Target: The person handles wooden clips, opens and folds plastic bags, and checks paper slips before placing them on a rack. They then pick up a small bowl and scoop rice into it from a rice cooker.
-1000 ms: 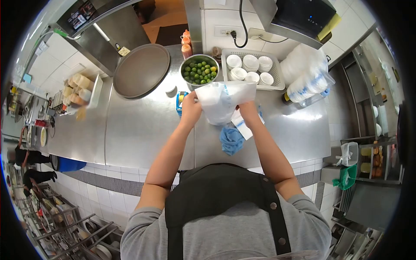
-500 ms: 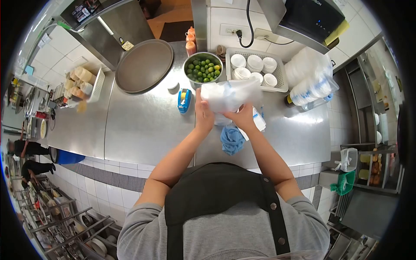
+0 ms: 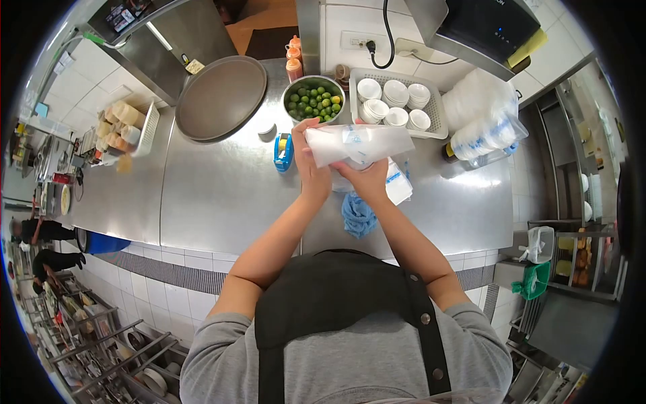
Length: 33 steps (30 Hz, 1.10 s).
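Note:
Both hands hold a whitish, see-through plastic bag (image 3: 377,139) with blue print, raised over the steel counter (image 3: 229,195). My left hand (image 3: 313,165) grips its left end, fingers wrapped around the side. From below and in front, my right hand (image 3: 367,178) holds the bag's middle, its fingers partly hidden behind it. I cannot make out what is inside the bag. A crumpled blue cloth (image 3: 359,215) lies below the right hand, and white packets with blue print (image 3: 400,185) lie beside it. Left of my left hand stands a blue tape dispenser (image 3: 283,153).
Behind the hands are a steel bowl of limes (image 3: 313,99), sauce bottles (image 3: 294,69) and a crate (image 3: 437,124) of small white bowls. A round brown tray (image 3: 222,97) lies left; bagged foam containers (image 3: 481,138) stand right. Two people (image 3: 50,231) are far left.
The bag has turned and spread out flatter, its right end now pointing right. My right hand has shifted left, closer to my left hand.

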Tool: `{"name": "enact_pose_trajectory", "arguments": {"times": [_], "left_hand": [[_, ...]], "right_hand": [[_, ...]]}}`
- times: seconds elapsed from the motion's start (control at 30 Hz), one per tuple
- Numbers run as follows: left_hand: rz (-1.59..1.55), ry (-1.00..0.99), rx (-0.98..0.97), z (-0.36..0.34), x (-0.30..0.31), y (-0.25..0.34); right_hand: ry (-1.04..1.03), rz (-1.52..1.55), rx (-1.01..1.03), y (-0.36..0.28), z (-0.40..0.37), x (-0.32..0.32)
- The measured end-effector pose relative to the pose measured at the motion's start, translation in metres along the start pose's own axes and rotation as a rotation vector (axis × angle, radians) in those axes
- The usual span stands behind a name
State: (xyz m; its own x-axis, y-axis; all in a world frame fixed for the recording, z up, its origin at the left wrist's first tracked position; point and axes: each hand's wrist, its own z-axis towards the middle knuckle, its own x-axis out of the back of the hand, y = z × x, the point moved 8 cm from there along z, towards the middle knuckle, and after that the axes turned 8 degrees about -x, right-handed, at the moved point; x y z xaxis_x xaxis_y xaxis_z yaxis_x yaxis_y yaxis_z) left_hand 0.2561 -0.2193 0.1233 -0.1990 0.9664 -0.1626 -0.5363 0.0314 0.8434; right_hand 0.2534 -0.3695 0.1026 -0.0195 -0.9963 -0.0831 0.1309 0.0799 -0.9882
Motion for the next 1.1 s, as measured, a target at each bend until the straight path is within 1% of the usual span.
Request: {"name": "enact_pose_trajectory", "arguments": {"times": [0.07,0.1,0.17,0.27,0.37,0.43,0.5,0.53,0.57,0.6,0.63,0.67,0.7,0.73,0.77,0.83,0.87,0.93,1.0,1.1], "left_hand": [[0.028,-0.043,-0.06,-0.004,-0.003,-0.011],[0.043,-0.062,-0.09,-0.008,-0.003,-0.017],[0.048,-0.039,-0.078,-0.019,-0.001,-0.035],[0.051,-0.058,-0.064,-0.032,0.001,-0.057],[0.015,-0.111,-0.002,-0.044,0.0,-0.065],[0.054,-0.146,0.044,-0.048,0.006,-0.077],[0.097,-0.175,0.036,-0.047,0.013,-0.096],[0.084,-0.091,-0.017,-0.034,0.016,-0.076],[0.019,-0.036,-0.058,-0.022,0.014,-0.053],[-0.044,0.015,-0.102,-0.01,0.011,-0.031],[-0.161,0.033,-0.137,0.001,0.008,-0.018],[-0.105,0.031,-0.111,0.007,0.006,-0.007],[-0.056,0.03,-0.08,0.011,0.002,0.001],[0.011,0.058,-0.078,0.014,0.0,0.007],[0.071,0.088,-0.073,0.016,0.0,0.011],[0.064,0.05,0.034,0.012,-0.006,-0.003],[0.057,0.026,0.091,0.009,-0.009,-0.012],[0.027,0.07,0.052,0.009,-0.005,-0.006],[0.049,0.09,0.006,0.006,-0.003,-0.006],[0.035,0.106,0.012,0.002,-0.003,-0.012]], "right_hand": [[0.045,-0.088,0.037,0.023,-0.005,0.003],[0.061,-0.092,0.018,0.032,-0.007,0.006],[0.09,-0.103,-0.022,0.047,-0.012,0.012],[0.158,-0.213,0.0,0.056,-0.017,0.015],[0.157,-0.481,0.129,0.066,-0.023,0.017],[0.129,-0.299,-0.043,0.076,-0.024,0.021],[0.022,-0.369,-0.127,0.082,-0.02,0.028],[0.061,-0.401,-0.103,0.075,-0.023,0.036],[0.155,-0.382,0.062,0.062,-0.025,0.043],[0.133,-0.04,0.089,0.039,-0.023,0.033],[0.051,-0.033,0.133,0.019,-0.017,0.026],[0.069,-0.062,0.155,-0.002,-0.015,0.019],[0.113,-0.04,0.078,-0.014,-0.016,0.011],[0.141,-0.09,0.128,-0.013,-0.013,0.012],[0.221,-0.279,0.057,0.013,-0.008,0.032],[0.313,-0.297,0.009,0.015,-0.014,0.035],[0.29,-0.275,0.046,0.014,-0.014,0.033],[0.252,-0.227,0.111,0.011,-0.015,0.027],[0.234,-0.216,0.113,0.009,-0.017,0.023],[0.241,-0.249,0.151,0.011,-0.018,0.021]]}}
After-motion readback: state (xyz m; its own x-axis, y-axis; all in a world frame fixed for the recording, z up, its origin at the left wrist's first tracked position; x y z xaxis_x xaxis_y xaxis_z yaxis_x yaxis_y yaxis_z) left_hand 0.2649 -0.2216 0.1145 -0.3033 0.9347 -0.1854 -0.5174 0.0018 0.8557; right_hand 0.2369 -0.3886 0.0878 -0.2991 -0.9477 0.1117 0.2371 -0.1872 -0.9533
